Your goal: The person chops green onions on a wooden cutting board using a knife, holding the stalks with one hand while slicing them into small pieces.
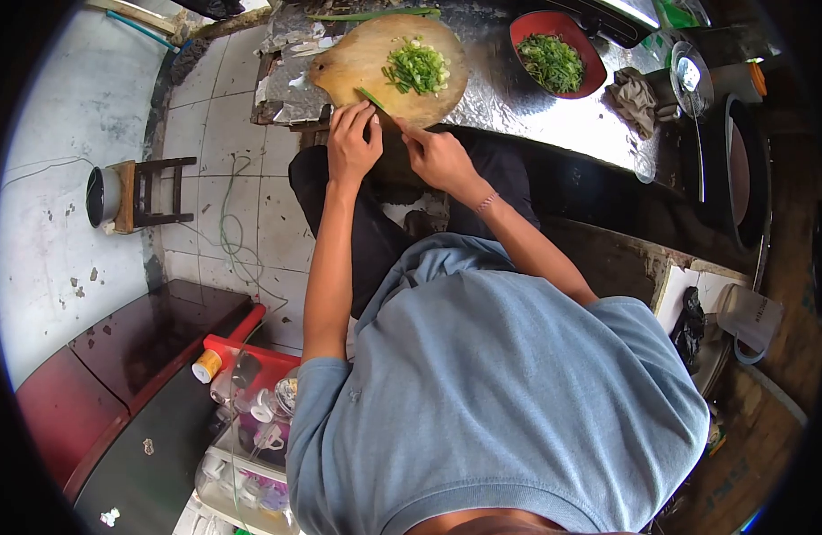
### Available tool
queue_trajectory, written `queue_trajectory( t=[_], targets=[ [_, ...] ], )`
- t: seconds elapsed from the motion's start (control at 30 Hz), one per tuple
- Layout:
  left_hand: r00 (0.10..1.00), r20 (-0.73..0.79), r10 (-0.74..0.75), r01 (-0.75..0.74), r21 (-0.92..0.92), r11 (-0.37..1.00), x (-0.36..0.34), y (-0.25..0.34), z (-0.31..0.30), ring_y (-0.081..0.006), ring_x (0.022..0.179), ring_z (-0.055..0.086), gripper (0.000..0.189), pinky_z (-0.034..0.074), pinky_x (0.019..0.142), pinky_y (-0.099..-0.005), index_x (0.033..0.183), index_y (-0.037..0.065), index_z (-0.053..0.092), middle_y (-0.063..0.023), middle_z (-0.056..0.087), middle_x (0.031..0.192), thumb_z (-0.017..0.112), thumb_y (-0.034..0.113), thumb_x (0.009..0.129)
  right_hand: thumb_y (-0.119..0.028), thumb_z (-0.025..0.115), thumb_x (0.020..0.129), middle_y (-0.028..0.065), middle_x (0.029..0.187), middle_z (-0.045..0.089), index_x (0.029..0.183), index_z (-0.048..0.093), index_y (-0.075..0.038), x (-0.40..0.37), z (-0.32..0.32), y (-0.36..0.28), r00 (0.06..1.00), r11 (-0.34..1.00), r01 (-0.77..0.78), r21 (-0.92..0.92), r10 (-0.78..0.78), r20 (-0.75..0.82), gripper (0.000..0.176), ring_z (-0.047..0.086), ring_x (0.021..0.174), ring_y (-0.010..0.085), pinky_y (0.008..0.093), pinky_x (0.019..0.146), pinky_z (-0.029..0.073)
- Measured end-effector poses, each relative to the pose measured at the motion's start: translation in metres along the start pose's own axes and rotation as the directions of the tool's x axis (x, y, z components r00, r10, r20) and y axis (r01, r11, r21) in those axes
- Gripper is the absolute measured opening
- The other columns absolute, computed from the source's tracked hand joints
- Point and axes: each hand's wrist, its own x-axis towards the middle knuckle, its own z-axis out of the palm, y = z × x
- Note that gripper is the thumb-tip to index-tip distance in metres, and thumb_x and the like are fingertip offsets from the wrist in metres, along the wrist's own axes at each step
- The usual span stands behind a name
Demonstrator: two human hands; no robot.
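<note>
My left hand [353, 143] is at the near edge of a round wooden cutting board [348, 62]. Its fingertips press on a short length of green onion [370, 98]. My right hand [442, 160] is just to the right, fingers curled and the index finger stretched forward. It grips what looks like a knife [394, 118], mostly hidden by the hand and angled toward the green onion. A pile of chopped green onion [418, 68] lies on the board beyond both hands.
Whole green onion stalks [375, 14] lie behind the board. A red bowl [594, 67] of chopped greens stands right on the foil-covered counter [495, 89], with a crumpled cloth [632, 100] and a metal strainer [689, 76] beyond. A small wooden stool [165, 192] stands left.
</note>
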Motion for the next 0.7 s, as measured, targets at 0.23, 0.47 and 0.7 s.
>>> queue_trajectory(
  t=[0.23,0.47,0.7],
  targets=[
    [0.999,0.017,0.032,-0.031,-0.011,0.999,-0.001,-0.001,-0.007,-0.0357,0.115,0.07,0.021,0.055,0.102,-0.0441,0.113,-0.002,0.077,-0.0157,0.076,0.12,0.068,0.005,0.095,-0.021,0.062,0.098,0.0255,0.083,0.073,0.139,0.07,-0.02,-0.001,-0.021,-0.004,0.994,0.993,-0.077,-0.088,0.083,0.067,0.042,0.072,0.077,0.0454,0.0569,0.076,0.059],
    [0.998,0.053,0.022,-0.021,-0.019,1.0,0.006,0.007,-0.012,-0.0348,0.113,0.07,0.021,0.057,0.098,-0.0438,0.111,-0.003,0.077,-0.0152,0.074,0.118,0.068,0.004,0.093,-0.021,0.058,0.102,0.0248,0.087,0.072,0.141,0.067,-0.016,0.005,-0.029,0.003,0.997,0.995,-0.077,0.066,0.079,-0.021,0.04,0.07,0.079,0.0463,0.0542,0.075,0.056],
    [0.999,0.031,0.011,-0.011,-0.013,1.0,0.005,0.007,-0.007,-0.0347,0.112,0.07,0.02,0.058,0.096,-0.0432,0.108,-0.004,0.078,-0.016,0.074,0.116,0.068,0.004,0.092,-0.019,0.058,0.103,0.0253,0.094,0.072,0.142,0.066,-0.014,-0.002,-0.026,-0.01,0.985,0.991,-0.105,0.083,0.092,0.146,0.041,0.07,0.083,0.0462,0.0527,0.077,0.056]
  ],
)
